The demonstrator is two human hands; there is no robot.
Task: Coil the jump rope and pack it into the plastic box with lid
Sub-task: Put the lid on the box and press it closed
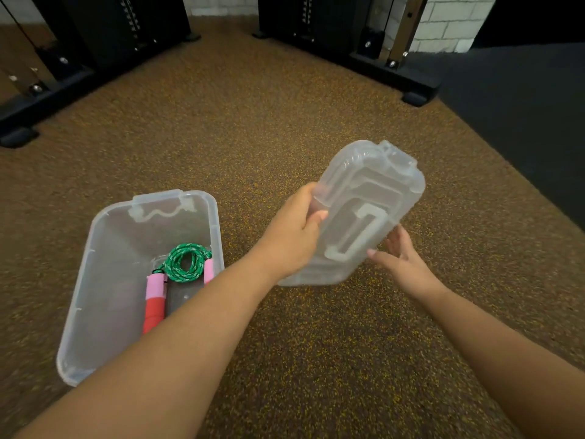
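Note:
A clear plastic box (104,267) stands open on the floor at the lower left. Inside it lies the jump rope (185,263), its green cord coiled, with a pink and red handle (155,301) beside the coil and a second pink handle partly hidden by my left forearm. The clear lid (364,213), with a moulded handle, is lifted above the floor to the right of the box, tilted. My left hand (292,231) grips the lid's left edge. My right hand (402,261) is under the lid's lower right edge, fingers spread and touching it.
The floor (253,122) is brown speckled rubber. Black gym machine bases (395,71) stand along the back, another (19,122) at the far left. A darker mat (522,128) covers the right side.

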